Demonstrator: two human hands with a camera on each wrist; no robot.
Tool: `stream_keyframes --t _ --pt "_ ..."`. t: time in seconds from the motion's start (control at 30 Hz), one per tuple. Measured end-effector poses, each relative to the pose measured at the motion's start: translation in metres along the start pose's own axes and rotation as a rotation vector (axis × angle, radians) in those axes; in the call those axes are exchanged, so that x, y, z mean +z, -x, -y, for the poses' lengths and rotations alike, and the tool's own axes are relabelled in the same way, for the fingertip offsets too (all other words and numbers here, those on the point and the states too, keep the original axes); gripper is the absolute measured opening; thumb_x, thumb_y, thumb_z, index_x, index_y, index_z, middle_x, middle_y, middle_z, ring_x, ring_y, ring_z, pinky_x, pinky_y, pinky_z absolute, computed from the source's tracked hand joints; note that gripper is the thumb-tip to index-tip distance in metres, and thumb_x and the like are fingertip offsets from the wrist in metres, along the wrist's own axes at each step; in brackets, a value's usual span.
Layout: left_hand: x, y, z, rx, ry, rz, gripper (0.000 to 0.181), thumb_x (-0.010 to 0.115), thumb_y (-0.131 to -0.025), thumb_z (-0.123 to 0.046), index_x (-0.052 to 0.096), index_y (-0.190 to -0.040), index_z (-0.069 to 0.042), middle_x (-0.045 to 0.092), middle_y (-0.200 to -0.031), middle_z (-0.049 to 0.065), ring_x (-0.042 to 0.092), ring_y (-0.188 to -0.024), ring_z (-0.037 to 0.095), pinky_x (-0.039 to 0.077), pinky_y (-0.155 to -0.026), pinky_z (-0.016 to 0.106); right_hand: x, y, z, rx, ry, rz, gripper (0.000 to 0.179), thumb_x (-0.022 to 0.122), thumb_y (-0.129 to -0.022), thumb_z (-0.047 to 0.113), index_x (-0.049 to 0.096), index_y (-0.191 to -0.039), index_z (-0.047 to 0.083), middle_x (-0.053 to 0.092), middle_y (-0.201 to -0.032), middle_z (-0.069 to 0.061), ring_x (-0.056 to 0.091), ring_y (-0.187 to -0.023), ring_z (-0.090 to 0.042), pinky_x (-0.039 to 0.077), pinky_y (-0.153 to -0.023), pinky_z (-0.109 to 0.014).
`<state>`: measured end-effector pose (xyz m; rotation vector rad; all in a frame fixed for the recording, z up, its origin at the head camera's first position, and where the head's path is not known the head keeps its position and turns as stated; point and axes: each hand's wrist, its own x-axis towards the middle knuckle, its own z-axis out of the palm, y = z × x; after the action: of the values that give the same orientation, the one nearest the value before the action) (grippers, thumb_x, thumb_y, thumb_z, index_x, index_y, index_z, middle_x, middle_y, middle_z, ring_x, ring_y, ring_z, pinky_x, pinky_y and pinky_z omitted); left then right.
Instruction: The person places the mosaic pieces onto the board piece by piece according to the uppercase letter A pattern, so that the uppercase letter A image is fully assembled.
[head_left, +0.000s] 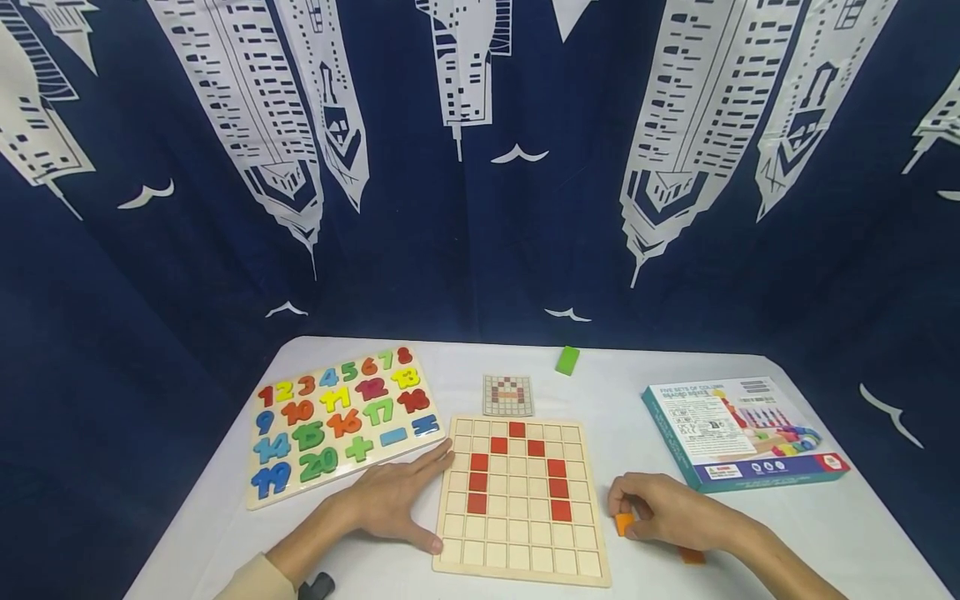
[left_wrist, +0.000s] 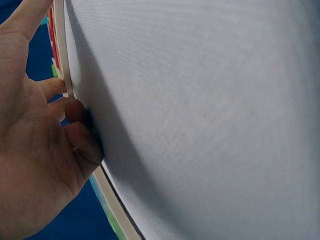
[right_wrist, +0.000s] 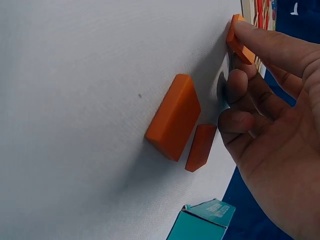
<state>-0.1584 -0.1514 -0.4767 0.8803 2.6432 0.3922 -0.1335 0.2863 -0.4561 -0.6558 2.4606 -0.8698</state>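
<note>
A wooden grid board (head_left: pixel 517 554) lies on the table, with several red square tiles (head_left: pixel 557 468) set in its cells in an arch shape. Spread along the board's left edge is my left hand (head_left: pixel 390 498), its thumb and fingertips right at the rim. My right hand (head_left: pixel 675 510) pinches an orange tile (head_left: pixel 624 523) between thumb and fingers, just right of the board. In the right wrist view that pinched tile (right_wrist: pixel 241 42) is tilted. Two more orange pieces rest on the table below the palm, a larger block (right_wrist: pixel 175 117) and a smaller one (right_wrist: pixel 201 147).
A small pattern card (head_left: pixel 507 395) lies behind the board, and a green block (head_left: pixel 567 360) farther back. On the left is a number puzzle board (head_left: pixel 258 502) with colourful numerals. A teal-edged box (head_left: pixel 750 429) lies at the right. A dark object (head_left: pixel 318 586) sits beside the left sleeve.
</note>
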Motion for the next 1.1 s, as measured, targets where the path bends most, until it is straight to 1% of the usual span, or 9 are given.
stream_keyframes --t 0.13,0.33,0.47,0.57,0.67,0.8,0.93,1.1 --pt "-0.001 0.001 0.0 0.002 0.003 0.0 0.124 0.063 -0.065 -0.09 0.019 -0.162 -0.028 0.004 -0.17 -0.009 0.045 -0.139 0.039 0.043 -0.103 0.059 0.0 -0.003 0.002 -0.013 0.009 -0.014 0.021 0.079 -0.085 0.017 0.065 -0.097 0.028 0.06 -0.083 0.01 0.053 -0.077 -0.005 0.043 -0.065 -0.024" --pt "-0.001 0.0 0.0 0.004 0.014 0.004 0.123 0.063 -0.065 -0.089 0.018 -0.163 -0.029 0.003 -0.17 -0.009 0.043 -0.141 0.039 0.042 -0.104 0.06 0.0 -0.008 0.005 -0.061 -0.008 -0.031 0.017 0.077 -0.087 0.017 0.066 -0.096 0.027 0.061 -0.083 0.013 0.054 -0.078 -0.004 0.044 -0.065 -0.023" --pt "0.0 0.0 0.0 0.003 0.015 0.003 0.124 0.062 -0.065 -0.09 0.018 -0.163 -0.028 0.003 -0.17 -0.009 0.042 -0.141 0.039 0.04 -0.105 0.061 0.001 -0.011 0.005 -0.112 -0.033 -0.034 0.013 0.076 -0.089 0.019 0.067 -0.096 0.026 0.06 -0.08 0.012 0.055 -0.075 -0.003 0.047 -0.065 -0.022" --pt "0.001 0.0 0.0 0.002 0.013 0.0 0.124 0.062 -0.064 -0.09 0.018 -0.163 -0.028 0.003 -0.17 -0.009 0.042 -0.141 0.039 0.041 -0.105 0.061 0.0 -0.012 0.006 -0.147 -0.055 -0.036 0.011 0.075 -0.09 0.019 0.068 -0.097 0.024 0.06 -0.08 0.011 0.055 -0.076 -0.003 0.048 -0.065 -0.022" --pt "0.001 0.0 0.0 0.0 0.013 0.001 0.124 0.062 -0.064 -0.091 0.018 -0.163 -0.029 0.003 -0.17 -0.009 0.042 -0.141 0.039 0.041 -0.105 0.061 0.0 -0.014 0.01 -0.148 -0.077 -0.033 0.01 0.074 -0.091 0.018 0.069 -0.097 0.022 0.062 -0.082 0.009 0.056 -0.076 -0.004 0.048 -0.066 -0.023" --pt "0.0 0.0 0.0 -0.005 0.014 0.004 0.124 0.062 -0.064 -0.091 0.018 -0.163 -0.029 0.003 -0.17 -0.01 0.042 -0.142 0.038 0.041 -0.105 0.06 0.001 -0.019 0.016 -0.129 -0.116 -0.022 0.01 0.074 -0.09 0.017 0.069 -0.098 0.021 0.064 -0.084 0.007 0.055 -0.074 -0.006 0.048 -0.065 -0.023" --pt "-0.001 0.0 -0.001 -0.005 0.017 0.005 0.123 0.062 -0.065 -0.09 0.018 -0.163 -0.029 0.003 -0.17 -0.01 0.042 -0.141 0.037 0.041 -0.104 0.06 0.006 -0.029 0.023 -0.136 -0.158 -0.007 0.01 0.073 -0.092 0.018 0.07 -0.1 0.021 0.064 -0.085 0.005 0.056 -0.074 -0.008 0.048 -0.066 -0.023" --pt "-0.001 0.001 -0.002 -0.002 0.021 0.003 0.123 0.063 -0.065 -0.09 0.018 -0.163 -0.029 0.004 -0.17 -0.009 0.043 -0.141 0.038 0.041 -0.104 0.061 0.013 -0.044 0.034 -0.163 -0.18 0.017 0.01 0.07 -0.095 0.02 0.07 -0.105 0.021 0.063 -0.086 0.006 0.056 -0.077 -0.008 0.048 -0.069 -0.023"
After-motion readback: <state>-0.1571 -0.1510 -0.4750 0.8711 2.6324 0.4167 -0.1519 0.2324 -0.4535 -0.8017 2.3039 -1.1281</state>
